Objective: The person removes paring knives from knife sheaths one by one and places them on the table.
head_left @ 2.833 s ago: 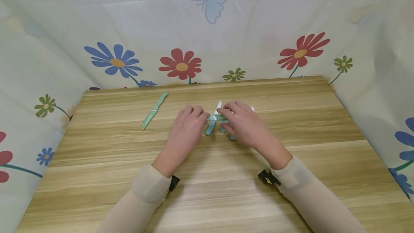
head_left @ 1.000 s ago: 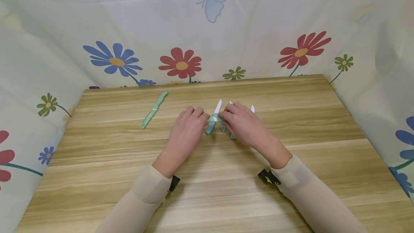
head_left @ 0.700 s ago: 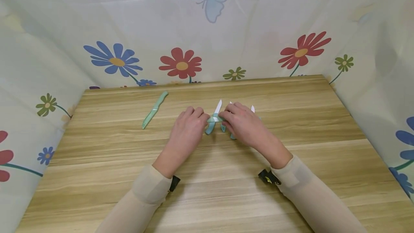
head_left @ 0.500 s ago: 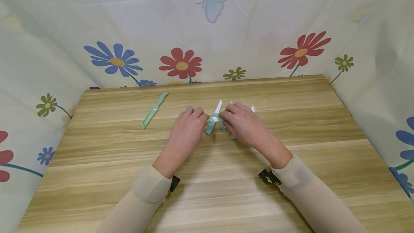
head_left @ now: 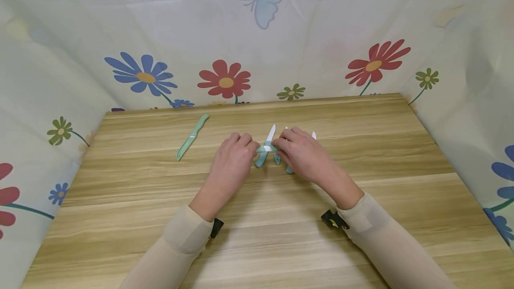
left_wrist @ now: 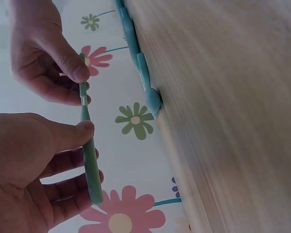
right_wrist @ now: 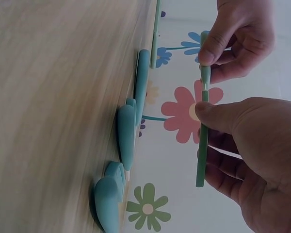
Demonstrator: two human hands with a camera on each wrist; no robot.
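Observation:
Both my hands hold a slim green sheathed paring knife (head_left: 266, 149) level above the table, in the middle of the head view. My left hand (head_left: 233, 157) pinches its thicker handle (left_wrist: 92, 165) between thumb and fingers. My right hand (head_left: 303, 153) pinches the flat green sheath (right_wrist: 202, 141). A narrow pale band shows between the two hands. Under them lies a turquoise-handled knife (head_left: 261, 158) with a bare white blade. Further turquoise pieces (right_wrist: 126, 138) lie to its right, partly hidden by my right hand in the head view.
Another green sheathed knife (head_left: 192, 137) lies slantwise at the left back of the wooden table (head_left: 257, 244). A flower-printed cloth (head_left: 329, 21) rises behind the table and along both sides.
Since the oldest frame, my right fingers have shifted slightly and drawn in on the sheath, and the pale band shows more clearly. Over the last second both hands stay nearly still.

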